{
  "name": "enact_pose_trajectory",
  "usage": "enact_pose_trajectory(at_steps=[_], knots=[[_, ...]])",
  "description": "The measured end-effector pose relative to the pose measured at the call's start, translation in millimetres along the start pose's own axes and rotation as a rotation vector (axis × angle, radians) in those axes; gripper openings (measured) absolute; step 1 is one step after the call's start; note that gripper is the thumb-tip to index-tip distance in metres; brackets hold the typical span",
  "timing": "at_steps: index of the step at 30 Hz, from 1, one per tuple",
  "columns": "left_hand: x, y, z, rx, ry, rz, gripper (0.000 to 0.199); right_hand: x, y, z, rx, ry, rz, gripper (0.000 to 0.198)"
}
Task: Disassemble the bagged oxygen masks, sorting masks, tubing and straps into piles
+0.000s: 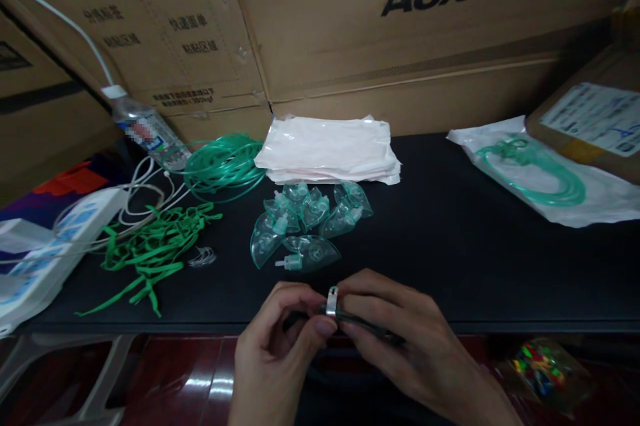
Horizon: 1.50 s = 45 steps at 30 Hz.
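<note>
At the table's front edge, my left hand (pixel 283 339) and my right hand (pixel 400 333) meet around a thin dark item (pixel 367 325) with a small silver metal piece (pixel 332 302) on it. The left thumb and fingers pinch its left end beside the metal piece. From the other side, my right fingers are closed along its dark length. My fingers hide much of it, and its kind is unclear. Just beyond my hands lies a group of clear green oxygen masks (pixel 315 253) with short connectors. Small clear-silver strips (pixel 202 257) rest to their left.
Green elastic straps (pixel 150 246), coiled green tubing (pixel 225 163), a plastic bottle (pixel 150 129) and a power strip (pixel 65 246) occupy the left. White packets (pixel 327 146) stand behind the masks. A bagged tubing set (pixel 545 176) lies right. Cardboard boxes (pixel 320 26) wall the back.
</note>
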<state>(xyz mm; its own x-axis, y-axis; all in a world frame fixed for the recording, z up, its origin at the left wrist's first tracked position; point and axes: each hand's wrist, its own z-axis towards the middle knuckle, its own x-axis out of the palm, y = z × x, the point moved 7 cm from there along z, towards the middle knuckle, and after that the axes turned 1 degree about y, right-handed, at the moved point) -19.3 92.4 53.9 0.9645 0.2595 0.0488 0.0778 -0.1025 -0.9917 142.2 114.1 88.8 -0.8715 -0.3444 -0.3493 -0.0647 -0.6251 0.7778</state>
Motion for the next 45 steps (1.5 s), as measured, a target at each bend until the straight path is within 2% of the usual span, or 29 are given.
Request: enact_pose_trajectory(at_steps=[4, 9, 13, 16, 19, 22, 24, 28, 32, 36, 41, 45], knots=[[-2.0, 10.9, -8.0, -0.087, -0.134, -0.147, 0.031, 3.3, 2.3, -4.1, -0.025, 0.021, -0.139, 0.017], [2.3, 8.6, -12.4, -0.092, -0.119, -0.165, 0.034, 7.7, 6.5, -6.1, -0.088, 0.013, -0.342, 0.015], [2.7, 1.8, -8.0, -0.041, -0.052, -0.108, 0.030, 8.3, 7.8, -4.8, -0.091, -0.030, -0.361, 0.015], [0.9, -0.3, -4.3, -0.006, -0.048, -0.105, 0.028, 3.2, 5.7, -3.7, -0.007, -0.095, -0.239, 0.022], [-3.3, 2.2, -1.8, -0.012, -0.070, -0.102, 0.024, -1.0, -2.7, -3.4, 0.187, -0.120, -0.121, 0.025], [-5.4, 4.6, 1.6, -0.011, -0.009, -0.045, 0.017, -3.8, -12.2, -3.8, 0.418, -0.115, -0.062, 0.026], [-5.5, 3.8, 4.5, 0.027, 0.057, -0.014, 0.011, -3.7, -13.0, -0.7, 0.488, -0.086, -0.011, 0.023], [-4.2, 1.5, 10.2, 0.095, 0.124, -0.022, 0.002, -1.3, -9.6, 10.7, 0.495, -0.025, 0.146, 0.009], [-0.8, -1.4, 13.4, 0.124, 0.149, -0.032, 0.008, -3.0, -11.5, 13.9, 0.527, -0.030, 0.176, 0.008], [-1.2, -6.0, 13.5, 0.176, 0.152, -0.053, 0.016, -4.8, -13.0, 12.1, 0.559, -0.034, 0.169, 0.012], [-0.1, -9.2, 12.6, 0.227, 0.176, -0.056, 0.022, -3.5, -16.0, 9.4, 0.668, 0.032, 0.169, 0.028], [-0.1, -11.4, 13.4, 0.277, 0.168, -0.016, 0.024, -4.9, -12.7, 15.9, 0.641, 0.017, 0.121, 0.023]])
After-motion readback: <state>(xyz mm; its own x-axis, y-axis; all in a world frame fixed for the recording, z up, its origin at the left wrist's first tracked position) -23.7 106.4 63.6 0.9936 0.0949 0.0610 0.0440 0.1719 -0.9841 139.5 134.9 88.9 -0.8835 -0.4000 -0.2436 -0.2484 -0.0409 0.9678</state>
